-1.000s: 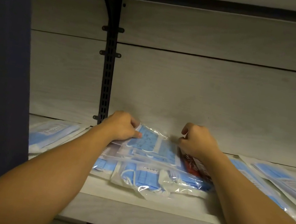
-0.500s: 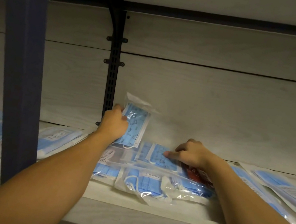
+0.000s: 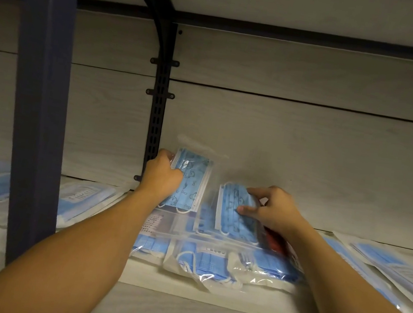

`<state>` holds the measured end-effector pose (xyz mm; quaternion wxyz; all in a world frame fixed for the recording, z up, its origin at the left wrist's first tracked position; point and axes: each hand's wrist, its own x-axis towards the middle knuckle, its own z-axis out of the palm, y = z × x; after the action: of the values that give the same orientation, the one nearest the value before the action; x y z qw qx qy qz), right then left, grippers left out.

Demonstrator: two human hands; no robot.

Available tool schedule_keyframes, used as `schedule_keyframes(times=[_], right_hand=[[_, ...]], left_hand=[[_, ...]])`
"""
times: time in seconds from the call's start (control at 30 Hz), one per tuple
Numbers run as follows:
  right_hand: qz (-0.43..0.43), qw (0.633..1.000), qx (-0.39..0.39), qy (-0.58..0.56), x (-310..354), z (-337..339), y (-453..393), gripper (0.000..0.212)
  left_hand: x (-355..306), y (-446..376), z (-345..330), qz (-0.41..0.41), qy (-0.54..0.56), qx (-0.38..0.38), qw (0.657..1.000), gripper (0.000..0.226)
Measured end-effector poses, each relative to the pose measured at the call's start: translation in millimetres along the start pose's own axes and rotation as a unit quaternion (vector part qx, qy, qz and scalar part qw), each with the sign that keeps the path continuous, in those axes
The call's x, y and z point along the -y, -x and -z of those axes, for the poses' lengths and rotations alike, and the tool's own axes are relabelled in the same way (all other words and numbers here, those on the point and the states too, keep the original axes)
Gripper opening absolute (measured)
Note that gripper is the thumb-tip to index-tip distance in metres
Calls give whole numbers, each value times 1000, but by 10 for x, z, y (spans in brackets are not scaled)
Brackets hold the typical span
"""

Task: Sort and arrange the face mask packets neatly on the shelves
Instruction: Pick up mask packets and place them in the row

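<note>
My left hand (image 3: 161,177) grips a clear packet of blue patterned masks (image 3: 192,181) and holds it upright against the shelf's back wall. My right hand (image 3: 271,210) pinches a second patterned mask packet (image 3: 234,215) by its right side, tilted up off the pile. Beneath them lies a loose pile of mask packets (image 3: 226,265) on the pale wooden shelf (image 3: 176,303); a red packet (image 3: 275,241) shows under my right wrist.
More blue mask packets lie flat at the left (image 3: 82,196) and at the right (image 3: 398,270) of the shelf. A dark blue post (image 3: 38,102) stands in front at the left. A black slotted bracket rail (image 3: 157,110) runs up the back wall.
My right hand has taken hold of the second patterned packet and lifted its edge off the pile. My left hand keeps its packet upright by the back wall.
</note>
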<state>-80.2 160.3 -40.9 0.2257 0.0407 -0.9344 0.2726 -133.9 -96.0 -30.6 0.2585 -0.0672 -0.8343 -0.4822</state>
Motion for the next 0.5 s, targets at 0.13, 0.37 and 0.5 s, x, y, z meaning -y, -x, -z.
schedule_keyframes(times=[0.13, 0.37, 0.5], right_hand=[[31, 993, -79, 87, -73, 10, -54, 64], [120, 971, -107, 176, -81, 37, 2, 56], [93, 988, -79, 100, -46, 61, 27, 57]], left_hand=[[-24, 10, -2, -2, 2, 0, 1000, 42], [-57, 38, -29, -10, -8, -5, 1000, 42], [-73, 53, -28, -12, 0, -8, 1000, 41]])
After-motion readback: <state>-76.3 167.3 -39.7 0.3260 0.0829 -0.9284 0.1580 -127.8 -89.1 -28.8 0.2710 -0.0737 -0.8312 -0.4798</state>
